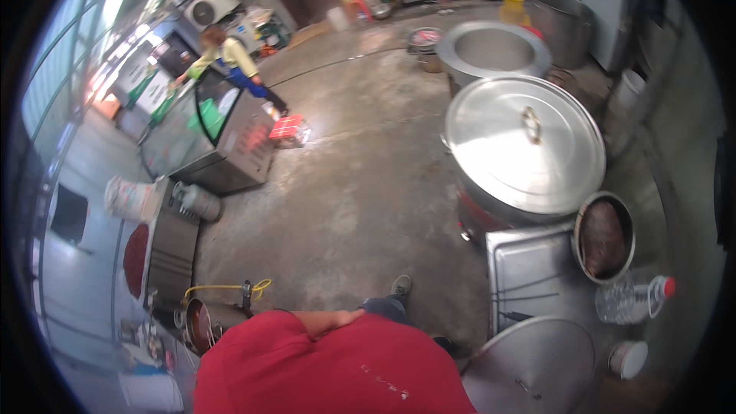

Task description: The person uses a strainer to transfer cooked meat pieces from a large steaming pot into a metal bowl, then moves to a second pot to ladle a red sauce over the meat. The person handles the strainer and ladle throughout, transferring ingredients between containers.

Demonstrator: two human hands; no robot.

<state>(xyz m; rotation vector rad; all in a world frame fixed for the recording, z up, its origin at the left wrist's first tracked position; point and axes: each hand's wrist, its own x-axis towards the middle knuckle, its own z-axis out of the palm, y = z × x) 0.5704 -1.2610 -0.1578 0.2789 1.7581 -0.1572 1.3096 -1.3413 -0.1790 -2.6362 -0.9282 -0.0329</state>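
My left hand [349, 317] hangs low at the edge of my red shirt, near my trousers; only part of it shows, and its fingers are not clear. My right hand is out of view. On the right stands a large metal pot covered by a round shiny lid [526, 144] with a handle. Beside it is a metal tray or sink top [529, 259] with dark thin utensils on it. A round metal basin holds a dark brown mass [602, 238]. Another large round metal lid [535, 368] lies nearer to me.
A person [238, 63] stands at a glass display case [241, 144], with a red box [287, 128] on the floor beside it. An open large pot [494, 26] stands beyond the lidded one. A gas cylinder [200, 202] and a yellow hose [215, 286] are on the left.
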